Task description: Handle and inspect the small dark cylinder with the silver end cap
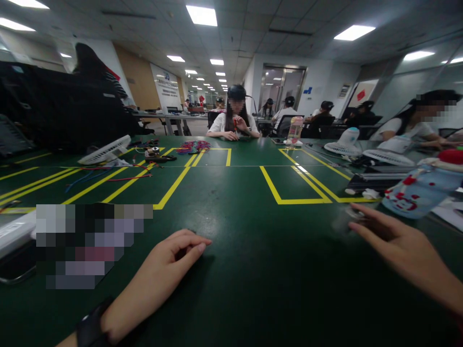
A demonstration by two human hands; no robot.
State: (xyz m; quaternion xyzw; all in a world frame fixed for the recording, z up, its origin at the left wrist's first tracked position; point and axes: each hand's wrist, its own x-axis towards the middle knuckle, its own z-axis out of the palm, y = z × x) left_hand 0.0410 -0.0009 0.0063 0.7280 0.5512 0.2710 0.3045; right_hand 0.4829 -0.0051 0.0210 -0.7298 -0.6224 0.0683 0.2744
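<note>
My left hand (177, 253) rests low over the green table (246, 279), thumb and fingertips drawn together. Nothing shows between them. A dark watch-like band (94, 323) circles that wrist. Off to the right, my right hand (401, 243) reaches inward, its thumb and fingers closed around a small grey, partly see-through object (345, 219). Motion blur hides what kind of object this is. It is held just above the table, near a yellow tape outline (306, 201).
A blue bottle with a red top (423, 188) stands beyond my right hand. White fans (106, 150) and a bundle of coloured wires (193, 147) lie farther back. At left is a pixelated flat item (97, 246). A person (235, 115) sits opposite.
</note>
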